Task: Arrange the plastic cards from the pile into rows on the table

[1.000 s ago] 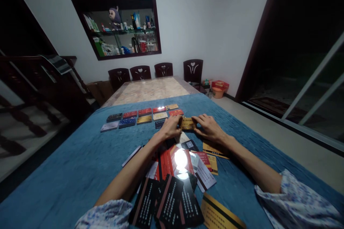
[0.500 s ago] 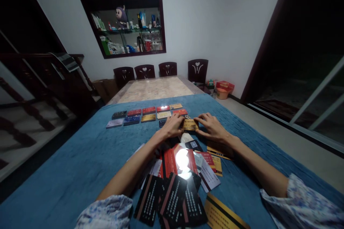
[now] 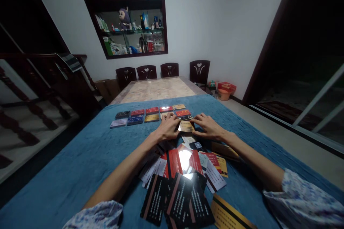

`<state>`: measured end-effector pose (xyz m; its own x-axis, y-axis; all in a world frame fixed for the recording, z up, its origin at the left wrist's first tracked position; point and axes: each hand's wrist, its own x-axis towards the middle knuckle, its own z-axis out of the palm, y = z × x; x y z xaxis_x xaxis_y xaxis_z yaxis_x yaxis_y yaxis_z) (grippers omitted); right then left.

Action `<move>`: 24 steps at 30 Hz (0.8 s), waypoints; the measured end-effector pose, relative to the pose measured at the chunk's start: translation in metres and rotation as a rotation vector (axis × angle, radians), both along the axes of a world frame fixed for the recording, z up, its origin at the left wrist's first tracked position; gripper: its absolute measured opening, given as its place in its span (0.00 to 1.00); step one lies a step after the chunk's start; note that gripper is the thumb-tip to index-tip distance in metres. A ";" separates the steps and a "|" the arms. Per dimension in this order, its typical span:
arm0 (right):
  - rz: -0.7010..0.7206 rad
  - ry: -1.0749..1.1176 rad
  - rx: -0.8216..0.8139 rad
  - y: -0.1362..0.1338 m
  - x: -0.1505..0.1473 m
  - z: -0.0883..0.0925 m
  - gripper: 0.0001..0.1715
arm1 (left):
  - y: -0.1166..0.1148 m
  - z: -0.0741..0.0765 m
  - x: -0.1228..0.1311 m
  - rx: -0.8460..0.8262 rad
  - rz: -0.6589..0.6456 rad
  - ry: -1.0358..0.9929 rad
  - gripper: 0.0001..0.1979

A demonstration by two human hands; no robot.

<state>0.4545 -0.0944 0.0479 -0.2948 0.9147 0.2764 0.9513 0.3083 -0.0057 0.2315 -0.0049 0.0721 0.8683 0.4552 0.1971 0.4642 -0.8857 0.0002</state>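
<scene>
A gold card [image 3: 186, 126], perhaps the top of a small stack, is held at its two side edges between my hands. My left hand [image 3: 168, 128] grips the left edge with bent fingers. On the right edge are the curled fingers of my right hand [image 3: 209, 127]. Just beyond lie sorted card stacks in two rows, among them a gold stack [image 3: 152, 118], a blue stack [image 3: 135, 120] and an orange-red stack [image 3: 183, 113]. Nearer me spreads a loose pile with black cards [image 3: 179, 196], red cards [image 3: 174, 162], a pale lilac card [image 3: 215, 177] and a gold striped card [image 3: 231, 214].
A blue cloth [image 3: 88, 157] covers the near part of the long table [image 3: 153, 89]. Dark wooden chairs [image 3: 199, 71] stand at the far end. To the right on the floor is an orange basin [image 3: 223, 94]; a stair railing [image 3: 34, 103] runs along the left.
Both hands have shifted slightly left with the gold card, which now catches more light. The whole view has moved a little to the left.
</scene>
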 end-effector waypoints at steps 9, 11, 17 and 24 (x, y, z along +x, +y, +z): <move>0.056 -0.045 -0.066 0.031 -0.035 0.018 0.26 | 0.010 0.007 -0.039 -0.012 0.083 0.016 0.17; 0.069 -0.063 -0.077 0.041 -0.043 0.020 0.26 | 0.014 0.007 -0.047 -0.011 0.107 0.017 0.17; 0.122 -0.085 -0.082 0.068 -0.064 0.025 0.24 | 0.029 0.008 -0.070 -0.024 0.162 0.008 0.19; 0.157 -0.102 -0.111 0.091 -0.087 0.033 0.18 | 0.050 0.009 -0.091 -0.049 0.223 0.047 0.21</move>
<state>0.3678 -0.0030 0.0811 -0.4578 0.8783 0.1382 0.8888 0.4560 0.0463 0.1406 0.0454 0.0812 0.7526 0.6451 0.1318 0.6493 -0.7604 0.0139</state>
